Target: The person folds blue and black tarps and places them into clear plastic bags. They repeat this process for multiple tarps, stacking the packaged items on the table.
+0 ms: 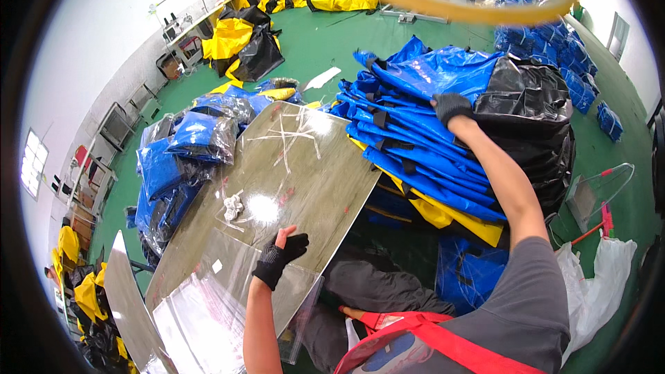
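Observation:
My right hand [451,108], in a dark glove, reaches to the upper part of a tall stack of folded blue-and-black coated sheets [422,145]. Its fingers are curled at the blue top piece [447,69], close to where blue meets black; the fingertips are partly hidden. My left hand [280,257], also gloved but with a bare fingertip showing, hovers over the worktable [325,187] with its fingers apart and nothing in them. Beside it, clear plastic bags [201,318] lie flat on the near part of the table. A crumpled white scrap [233,208] rests farther up.
Bagged blue bundles [201,138] are heaped along the table's left side. Yellow-and-black pieces [239,41] lie on the green floor beyond. A white plastic bag [596,284] and a dustpan [585,201] stand at my right. A yellowish curved band [450,3] crosses the top of the view.

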{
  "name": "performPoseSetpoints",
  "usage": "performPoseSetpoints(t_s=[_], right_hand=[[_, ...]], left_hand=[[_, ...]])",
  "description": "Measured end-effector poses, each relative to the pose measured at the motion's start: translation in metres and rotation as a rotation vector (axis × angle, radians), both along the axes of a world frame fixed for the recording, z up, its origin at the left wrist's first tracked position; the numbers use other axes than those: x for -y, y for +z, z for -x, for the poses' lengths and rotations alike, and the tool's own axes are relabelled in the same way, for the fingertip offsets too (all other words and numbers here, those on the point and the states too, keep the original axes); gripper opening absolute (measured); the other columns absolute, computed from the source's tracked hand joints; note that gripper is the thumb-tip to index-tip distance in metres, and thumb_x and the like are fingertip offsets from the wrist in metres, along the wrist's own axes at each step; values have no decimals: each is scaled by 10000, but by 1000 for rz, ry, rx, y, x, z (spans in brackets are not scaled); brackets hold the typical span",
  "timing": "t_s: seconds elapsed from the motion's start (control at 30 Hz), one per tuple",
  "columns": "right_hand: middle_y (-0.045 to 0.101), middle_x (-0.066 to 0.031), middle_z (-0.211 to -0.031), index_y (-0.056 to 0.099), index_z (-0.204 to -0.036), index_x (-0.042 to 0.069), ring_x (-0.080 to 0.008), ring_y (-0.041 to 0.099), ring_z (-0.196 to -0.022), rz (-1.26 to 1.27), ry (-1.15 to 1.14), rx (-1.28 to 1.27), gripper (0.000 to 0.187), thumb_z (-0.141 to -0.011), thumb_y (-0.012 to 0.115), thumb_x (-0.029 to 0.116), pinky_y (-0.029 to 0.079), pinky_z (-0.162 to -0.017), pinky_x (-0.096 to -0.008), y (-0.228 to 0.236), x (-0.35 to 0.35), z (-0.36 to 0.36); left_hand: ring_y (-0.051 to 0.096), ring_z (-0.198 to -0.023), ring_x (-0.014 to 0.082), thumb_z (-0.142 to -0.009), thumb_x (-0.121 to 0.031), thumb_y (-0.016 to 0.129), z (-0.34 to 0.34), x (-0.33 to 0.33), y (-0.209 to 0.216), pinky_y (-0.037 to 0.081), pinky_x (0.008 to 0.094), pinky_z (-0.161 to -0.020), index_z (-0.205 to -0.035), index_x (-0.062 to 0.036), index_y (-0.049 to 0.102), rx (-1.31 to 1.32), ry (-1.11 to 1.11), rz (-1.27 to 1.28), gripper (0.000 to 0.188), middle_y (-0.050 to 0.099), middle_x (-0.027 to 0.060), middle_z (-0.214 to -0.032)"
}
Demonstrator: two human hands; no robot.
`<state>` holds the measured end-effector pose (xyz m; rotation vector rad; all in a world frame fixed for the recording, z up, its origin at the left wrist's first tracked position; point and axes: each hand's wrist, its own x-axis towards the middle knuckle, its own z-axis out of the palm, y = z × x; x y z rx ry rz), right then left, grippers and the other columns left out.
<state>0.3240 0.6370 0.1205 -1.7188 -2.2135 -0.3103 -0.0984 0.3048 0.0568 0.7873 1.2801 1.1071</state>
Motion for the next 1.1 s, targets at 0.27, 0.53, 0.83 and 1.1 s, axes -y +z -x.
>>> performPoseSetpoints(t_s=[0.27,0.53,0.83,1.1], right_hand=[[568,-157,-1044,577,-1137,117,-331,538,-939,138,757,-174,308,-923,494,323,421,-784,-522,-49,329,-10],[399,-162,-1405,437,-1368,152,-337,351,-1312,368,1152,64,496,-921,449,367,277,-1007,-631,-113,396,58],[363,-138,-1466,446,-1365,167,-324,309,-1374,496,1702,86,557,-837,553,313,241,-1049,-630,-95,411,175],[407,-150,-1432,484,-1325,142,-359,308,-1367,317,1251,-8,650,-763,672,406,191,-1096,-588,-43,321,167]], left_hand=[[463,-1221,423,-740,-816,444,10,-64,30,391,647,-963,-1419,-54,297,435,129,134,1031,436,238,-1368],[610,-985,239,-845,-692,446,-22,-130,80,502,373,-897,-1331,-51,464,189,-183,28,804,607,146,-1196],[620,-981,242,-750,-240,756,-45,-63,54,506,379,-864,-1286,-21,531,-294,-160,-4,621,628,140,-1155],[651,-942,373,-850,-555,552,-15,-75,6,488,414,-831,-1049,-12,679,-1183,-141,-41,592,673,241,-995]])
